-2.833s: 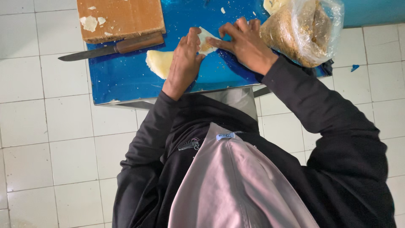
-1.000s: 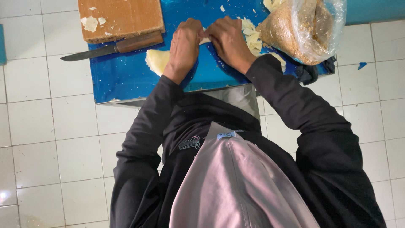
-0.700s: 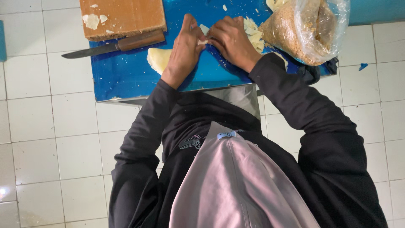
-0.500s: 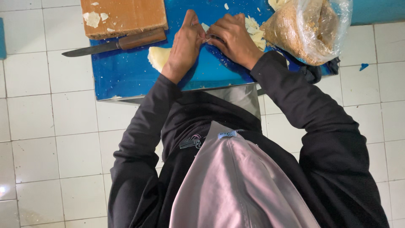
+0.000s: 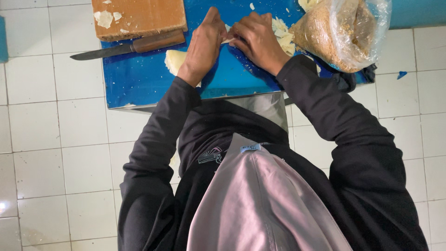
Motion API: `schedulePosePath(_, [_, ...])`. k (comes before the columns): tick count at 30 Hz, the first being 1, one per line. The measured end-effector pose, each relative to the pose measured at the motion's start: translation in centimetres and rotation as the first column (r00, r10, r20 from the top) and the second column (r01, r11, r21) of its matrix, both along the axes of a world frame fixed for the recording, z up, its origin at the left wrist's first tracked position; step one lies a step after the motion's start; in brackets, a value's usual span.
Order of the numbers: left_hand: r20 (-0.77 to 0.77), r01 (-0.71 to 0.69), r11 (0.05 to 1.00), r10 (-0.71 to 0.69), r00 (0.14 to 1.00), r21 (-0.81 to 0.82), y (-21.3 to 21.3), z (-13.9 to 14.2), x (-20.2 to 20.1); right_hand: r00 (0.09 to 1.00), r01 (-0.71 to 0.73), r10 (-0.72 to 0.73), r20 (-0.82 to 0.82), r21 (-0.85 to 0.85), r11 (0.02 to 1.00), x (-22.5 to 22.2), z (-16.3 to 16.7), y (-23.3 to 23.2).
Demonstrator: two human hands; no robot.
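My left hand [image 5: 203,44] and my right hand [image 5: 256,38] meet over the blue tabletop [image 5: 139,81], fingertips together on a small thin pale piece [image 5: 227,41]. My left wrist lies over a larger pale rounded slab [image 5: 173,60] that rests flat on the blue surface. A heap of pale torn scraps [image 5: 281,29] sits just beyond my right hand. Most of the pinched piece is hidden by my fingers.
A knife with a wooden handle [image 5: 127,47] lies left of my hands, its blade pointing left past the table edge. Behind it is a wooden board [image 5: 139,16] with pale scraps. A clear plastic bag of brown crumbly stuff [image 5: 341,32] stands at the right. White floor tiles [image 5: 55,139] surround the table.
My right hand has drawn in from a spread reach toward the bag to meet the left hand. Both hands now pinch the small pale piece; knife, board and bag stayed put.
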State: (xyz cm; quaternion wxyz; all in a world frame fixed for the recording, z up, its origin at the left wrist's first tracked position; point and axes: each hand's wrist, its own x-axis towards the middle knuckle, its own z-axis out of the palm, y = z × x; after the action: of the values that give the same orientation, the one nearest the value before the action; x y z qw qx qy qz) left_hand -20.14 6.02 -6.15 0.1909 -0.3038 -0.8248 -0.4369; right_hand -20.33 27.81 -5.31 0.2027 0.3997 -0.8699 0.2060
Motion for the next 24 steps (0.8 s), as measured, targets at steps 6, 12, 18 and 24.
schedulePosePath(6, [0.000,-0.029,0.997,0.030,1.000,-0.066,0.1,0.4,0.5,0.983,0.038,-0.035,-0.178,0.017,0.999,-0.3,-0.1,-0.2])
schedulePosePath(12, [-0.071,-0.124,0.986,0.116,0.991,-0.112,0.6,-0.1,-0.6,0.970,0.095,-0.076,-0.233,0.073,0.993,0.1,-0.1,-0.1])
schedulePosePath(18, [-0.047,-0.276,0.950,0.272,0.961,-0.145,0.0,1.3,0.8,0.923,0.154,-0.102,-0.371,0.113,0.982,0.0,1.1,-0.4])
schedulePosePath(24, [-0.204,-0.621,0.745,0.587,0.784,-0.243,-4.4,3.0,6.4,0.922,0.199,-0.134,-0.364,0.147,0.969,1.0,0.7,-0.4])
